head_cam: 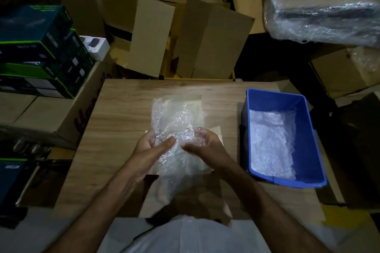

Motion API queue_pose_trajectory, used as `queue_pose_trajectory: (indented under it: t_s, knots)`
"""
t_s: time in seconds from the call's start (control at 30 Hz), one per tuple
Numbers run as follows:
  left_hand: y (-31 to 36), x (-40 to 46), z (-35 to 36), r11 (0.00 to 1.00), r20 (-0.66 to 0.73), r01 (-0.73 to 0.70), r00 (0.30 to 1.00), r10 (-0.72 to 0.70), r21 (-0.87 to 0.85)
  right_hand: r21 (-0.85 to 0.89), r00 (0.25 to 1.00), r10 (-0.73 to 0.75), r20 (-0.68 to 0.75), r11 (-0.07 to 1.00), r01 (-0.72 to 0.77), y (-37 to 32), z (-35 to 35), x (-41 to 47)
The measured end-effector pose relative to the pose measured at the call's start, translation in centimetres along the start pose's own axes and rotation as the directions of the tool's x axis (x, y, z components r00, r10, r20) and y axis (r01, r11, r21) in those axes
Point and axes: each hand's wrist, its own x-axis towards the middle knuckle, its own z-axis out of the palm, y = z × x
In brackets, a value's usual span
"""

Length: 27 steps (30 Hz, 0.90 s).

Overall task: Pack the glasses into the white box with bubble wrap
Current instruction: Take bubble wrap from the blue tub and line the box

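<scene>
We work at a wood tabletop (123,113) ringed by cartons (205,37). A blue bin (310,129) sits right. Our left hand (152,148) and right hand (203,146) both grip bubble wrap (174,117).

Dim, low-light frame w/ a cool cast: light falls from above onto the wooden table (123,113), fading to near black at upper left and right edges. Glare blooms on bubble wrap (172,121) and a plastic-wrapped bundle (320,6). Wide-angle lens bows the stacked cartons (152,33); the wrap's lower part appears motion-blurred. Detail soft throughout.
</scene>
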Motion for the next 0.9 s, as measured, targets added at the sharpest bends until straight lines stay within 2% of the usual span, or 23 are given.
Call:
queue_pose_trajectory:
  t_s: [0.07,0.13,0.2,0.27,0.37,0.47,0.53,0.63,0.73,0.8,0.9]
  knots:
    - [0.4,-0.2,-0.3,0.999,0.048,0.023,0.999,-0.025,0.044,0.036,1.000,-0.021,0.022,0.999,0.020,0.1,-0.4,-0.1]
    - [0.4,-0.1,-0.7,0.994,0.014,-0.004,1.000,0.003,0.107,-0.025,0.998,-0.056,0.022,0.998,0.057,0.0,-0.8,-0.3]
    - [0.7,-0.3,-0.6,0.979,-0.059,-0.082,0.994,0.094,0.188,-0.053,0.996,-0.086,-0.013,0.995,0.085,-0.2,-1.3,-0.6]
    - [0.6,-0.1,-0.5,0.955,-0.087,-0.181,0.975,0.206,0.233,-0.009,0.989,-0.144,-0.044,0.990,0.144,-0.2,-1.7,-1.0]
    - [0.3,0.3,-0.5,0.924,-0.035,-0.268,0.957,0.288,0.274,-0.038,0.960,-0.279,0.001,0.960,0.279,0.4,-2.0,-1.5]
    - [0.5,0.0,-1.4,0.909,0.099,-0.231,0.973,0.209,0.348,-0.189,0.926,-0.363,0.104,0.907,0.377,0.7,-2.3,-1.3]
    - [0.5,0.3,-2.0,0.828,0.151,-0.203,0.978,0.144,0.523,-0.224,0.937,-0.321,0.141,0.911,0.346,1.0,-2.7,-0.9]
    - [0.1,1.4,-2.4,0.658,0.167,-0.230,0.973,0.158,0.717,-0.288,0.962,-0.231,0.147,0.920,0.265,1.3,-2.9,-0.5]
    - [0.9,1.5,-2.1,0.523,0.167,-0.265,0.959,0.227,0.810,-0.511,0.949,-0.281,0.145,0.800,0.315,1.2,-2.9,-0.3]
    - [1.5,1.4,-2.1,0.503,0.188,-0.288,0.952,0.239,0.815,-0.537,0.935,-0.325,0.139,0.769,0.347,0.9,-3.0,-0.2]
    - [1.6,0.7,-2.5,0.559,0.263,-0.368,0.929,0.261,0.743,-0.552,0.917,-0.380,0.117,0.743,0.378,1.1,-3.5,0.0]
